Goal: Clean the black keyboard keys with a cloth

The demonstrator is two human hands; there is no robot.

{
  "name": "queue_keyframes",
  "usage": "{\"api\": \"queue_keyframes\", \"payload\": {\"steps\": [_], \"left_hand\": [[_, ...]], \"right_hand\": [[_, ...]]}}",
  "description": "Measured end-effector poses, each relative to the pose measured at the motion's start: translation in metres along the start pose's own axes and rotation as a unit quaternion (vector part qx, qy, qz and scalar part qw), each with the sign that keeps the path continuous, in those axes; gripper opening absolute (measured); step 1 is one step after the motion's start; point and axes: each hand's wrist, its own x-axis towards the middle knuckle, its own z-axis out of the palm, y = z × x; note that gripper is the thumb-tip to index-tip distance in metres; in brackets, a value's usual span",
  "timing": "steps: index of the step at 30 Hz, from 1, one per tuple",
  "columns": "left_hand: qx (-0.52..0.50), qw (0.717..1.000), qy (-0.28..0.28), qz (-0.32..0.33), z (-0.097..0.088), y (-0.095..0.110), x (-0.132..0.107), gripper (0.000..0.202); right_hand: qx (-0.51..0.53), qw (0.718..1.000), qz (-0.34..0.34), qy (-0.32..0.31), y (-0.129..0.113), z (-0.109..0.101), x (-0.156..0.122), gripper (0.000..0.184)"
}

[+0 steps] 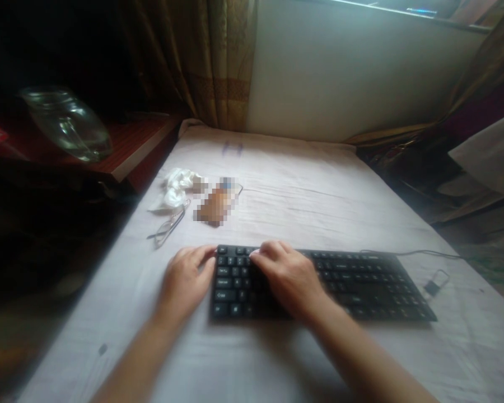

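A black keyboard (361,288) lies flat on the pale cloth in front of me. My left hand (185,280) is at its left edge, the index finger touching the top left corner and the thumb against the side. Over the left part of the keys is my right hand (292,274), palm down with its fingers curled together. A small whitish bit shows at those fingertips; whether it is a held piece or a nail is unclear. The right hand and wrist hide several keys.
Beyond the keyboard lie eyeglasses (170,225), a crumpled white piece (175,189) and a blurred-out brown flat object (216,207). A thin cable (420,253) and a small dark looped item (432,287) are at right. A glass jar (69,126) stands on a wooden surface (138,143).
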Motion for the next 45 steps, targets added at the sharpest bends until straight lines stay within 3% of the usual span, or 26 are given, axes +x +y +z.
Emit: {"api": "queue_keyframes", "payload": {"steps": [31, 37, 45], "left_hand": [[0.013, 1.0, 0.003, -0.011, -0.003, 0.0, 0.002, 0.033], [0.014, 1.0, 0.008, -0.008, -0.002, -0.002, 0.002, 0.034], [0.022, 0.999, 0.024, -0.003, 0.001, -0.005, 0.002, 0.032]], "right_hand": [[-0.064, 0.993, 0.08, 0.066, 0.052, -0.006, -0.055, 0.034], [-0.082, 0.988, 0.072, 0.106, 0.064, -0.006, -0.064, 0.033], [-0.105, 0.986, 0.071, 0.106, 0.075, -0.007, -0.073, 0.034]]}}
